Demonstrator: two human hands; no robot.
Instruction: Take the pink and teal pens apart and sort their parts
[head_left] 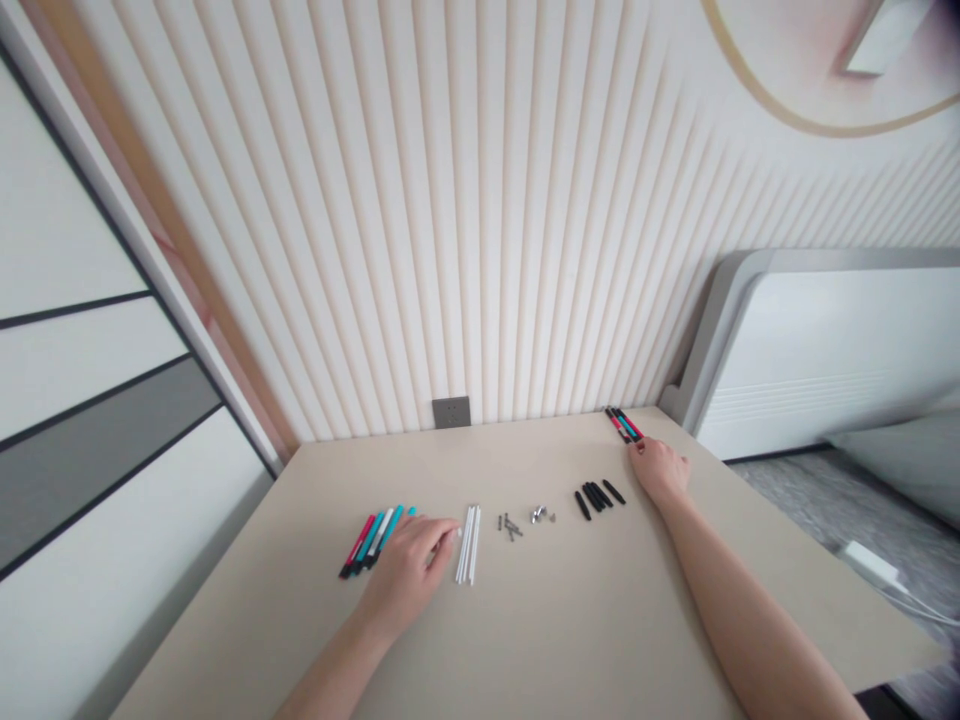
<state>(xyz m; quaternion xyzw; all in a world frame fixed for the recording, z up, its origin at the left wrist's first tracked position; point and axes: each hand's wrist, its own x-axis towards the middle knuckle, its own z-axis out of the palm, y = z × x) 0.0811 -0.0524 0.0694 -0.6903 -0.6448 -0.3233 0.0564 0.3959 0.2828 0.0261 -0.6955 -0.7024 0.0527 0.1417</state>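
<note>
My left hand (411,558) rests low over the table with its fingers curled and thumb against the forefinger. A small white bit shows at its fingertips; the rest of what they hold, if anything, is hidden. Beside it lie several red, teal and white pen barrels (370,540), one partly covered by the hand. Just right of it are several thin white refills (468,545). My right hand (660,468) reaches to the far right corner, fingers closed at the near end of a pen in a small row of red, teal and black pens (624,424).
Between my hands lie small metal springs (510,526), shiny silver parts (538,514) and several black grips (598,496). The beige table (555,630) meets a ribbed wall with a dark socket (451,412). A bed headboard and a white adapter (870,566) are on the right.
</note>
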